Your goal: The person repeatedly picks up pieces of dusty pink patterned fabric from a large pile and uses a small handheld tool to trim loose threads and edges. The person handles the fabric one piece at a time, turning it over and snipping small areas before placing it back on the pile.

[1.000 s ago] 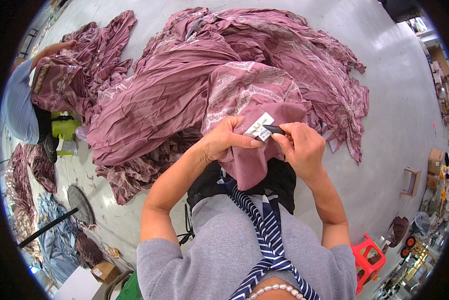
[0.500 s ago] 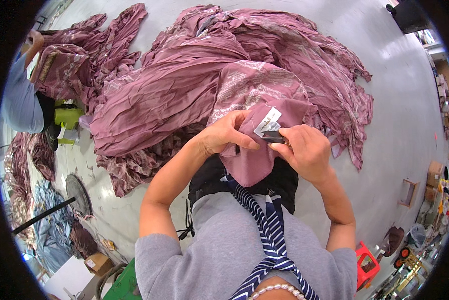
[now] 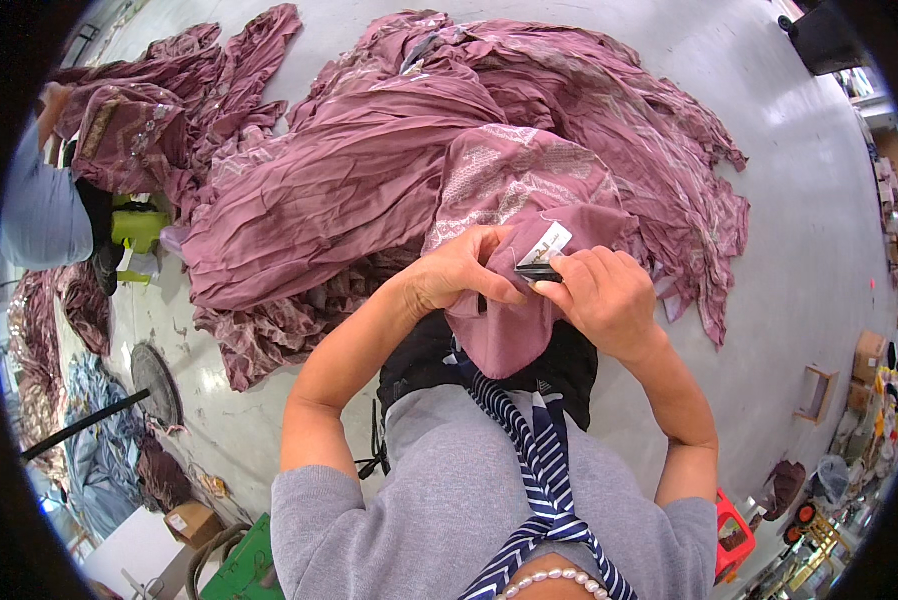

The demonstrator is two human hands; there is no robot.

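- The left hand pinches the mauve cloth between thumb and fingers, just beside its white label.
- The right hand grasps a small black tool, fingers curled closed, its tip at the label's lower end; contact cannot be told.
- The cloth hangs before the person's waist, a rumpled fabric heap beyond; bare grey floor stretches rightward.
- The cloth is soft, pale-patterned; the label flat, rectangular; the floor smooth, glossy.
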